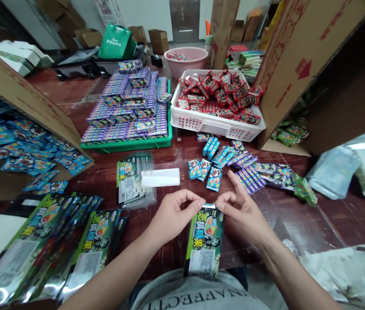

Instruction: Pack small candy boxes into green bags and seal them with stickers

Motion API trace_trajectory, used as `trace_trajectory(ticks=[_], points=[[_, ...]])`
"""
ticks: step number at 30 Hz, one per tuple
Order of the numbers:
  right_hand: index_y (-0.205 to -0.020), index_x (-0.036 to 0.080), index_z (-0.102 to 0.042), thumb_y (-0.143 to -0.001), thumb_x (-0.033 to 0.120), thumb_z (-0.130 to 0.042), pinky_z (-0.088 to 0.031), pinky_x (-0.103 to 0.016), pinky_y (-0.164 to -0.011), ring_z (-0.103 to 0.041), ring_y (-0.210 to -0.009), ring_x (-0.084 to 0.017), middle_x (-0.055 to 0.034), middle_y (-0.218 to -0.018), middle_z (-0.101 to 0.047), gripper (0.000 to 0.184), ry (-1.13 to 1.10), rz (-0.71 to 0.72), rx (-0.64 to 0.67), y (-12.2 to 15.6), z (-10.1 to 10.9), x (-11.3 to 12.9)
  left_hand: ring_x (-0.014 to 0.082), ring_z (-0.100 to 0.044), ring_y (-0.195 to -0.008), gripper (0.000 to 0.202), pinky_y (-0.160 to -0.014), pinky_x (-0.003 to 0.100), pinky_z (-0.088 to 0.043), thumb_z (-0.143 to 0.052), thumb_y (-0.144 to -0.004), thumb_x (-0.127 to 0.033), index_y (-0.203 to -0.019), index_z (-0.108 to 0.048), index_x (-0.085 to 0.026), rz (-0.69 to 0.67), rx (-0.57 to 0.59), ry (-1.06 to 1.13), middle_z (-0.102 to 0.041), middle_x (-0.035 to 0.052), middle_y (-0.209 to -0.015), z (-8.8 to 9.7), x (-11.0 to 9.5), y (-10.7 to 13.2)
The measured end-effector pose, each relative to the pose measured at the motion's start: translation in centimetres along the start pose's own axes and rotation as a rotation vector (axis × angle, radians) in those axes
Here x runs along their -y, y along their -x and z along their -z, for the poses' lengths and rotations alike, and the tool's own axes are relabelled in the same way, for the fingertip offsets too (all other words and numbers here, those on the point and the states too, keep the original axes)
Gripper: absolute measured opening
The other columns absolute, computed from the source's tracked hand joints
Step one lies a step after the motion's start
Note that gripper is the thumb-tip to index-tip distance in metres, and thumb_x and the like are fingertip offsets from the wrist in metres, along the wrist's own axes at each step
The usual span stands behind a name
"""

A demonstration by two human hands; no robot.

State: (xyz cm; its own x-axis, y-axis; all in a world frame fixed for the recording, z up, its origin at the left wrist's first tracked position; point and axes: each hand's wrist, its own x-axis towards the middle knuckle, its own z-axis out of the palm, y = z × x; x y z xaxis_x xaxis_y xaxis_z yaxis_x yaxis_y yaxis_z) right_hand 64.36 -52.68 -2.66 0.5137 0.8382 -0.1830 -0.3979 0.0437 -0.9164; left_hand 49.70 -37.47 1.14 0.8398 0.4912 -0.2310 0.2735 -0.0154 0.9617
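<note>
Across the dark red desk (285, 226), small candy boxes and packets are spread, as seen from the head camera. Near the lower middle, a black-and-green pouch (207, 241) is held by its top edge. One corner is pinched in the grip of the left hand (176, 211), thumb and fingers clamped together; the other corner is pinched likewise by the right hand (245, 213), one finger being left raised. From the pouch, blue boxes (214, 178) are scattered at twelve o'clock, with a white basket (214, 126) of red packets placed beyond. Purple boxes (250, 178) are clustered at one o'clock. At eleven, a green tray (127, 146) is stacked with purple boxes. More pouches (49, 241) are piled at nine.
</note>
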Motion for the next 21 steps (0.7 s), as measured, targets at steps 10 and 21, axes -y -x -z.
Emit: trace_trajectory(ticks=[10, 21], points=[[-0.103, 0.028, -0.071, -0.092, 0.034, -0.069, -0.042, -0.041, -0.109, -0.054, -0.127, -0.022, -0.0049, -0.128, -0.061, 0.012, 0.558, 0.184, 0.191, 0.1, 2.2, 3.8, 0.0186, -0.069, -0.098, 0.017, -0.09, 0.033, -0.052, -0.069, -0.088, -0.025, -0.102, -0.068, -0.017, -0.073, 0.015, 0.065, -0.074, 0.006, -0.106, -1.0, 2.4, 0.5], [-0.114, 0.028, -0.063, -0.092, 0.035, -0.068, -0.049, -0.046, -0.1, -0.056, -0.122, -0.028, -0.0104, -0.124, -0.06, 0.024, 0.969, 0.435, 0.204, -0.7, 0.3, 1.5, 0.0212, -0.07, -0.103, 0.018, -0.096, 0.036, -0.053, -0.066, -0.089, -0.023, -0.106, -0.07, -0.019, -0.077, -0.067, 0.028, -0.075, 0.0058, -0.11, -1.2, 2.5, 2.0]])
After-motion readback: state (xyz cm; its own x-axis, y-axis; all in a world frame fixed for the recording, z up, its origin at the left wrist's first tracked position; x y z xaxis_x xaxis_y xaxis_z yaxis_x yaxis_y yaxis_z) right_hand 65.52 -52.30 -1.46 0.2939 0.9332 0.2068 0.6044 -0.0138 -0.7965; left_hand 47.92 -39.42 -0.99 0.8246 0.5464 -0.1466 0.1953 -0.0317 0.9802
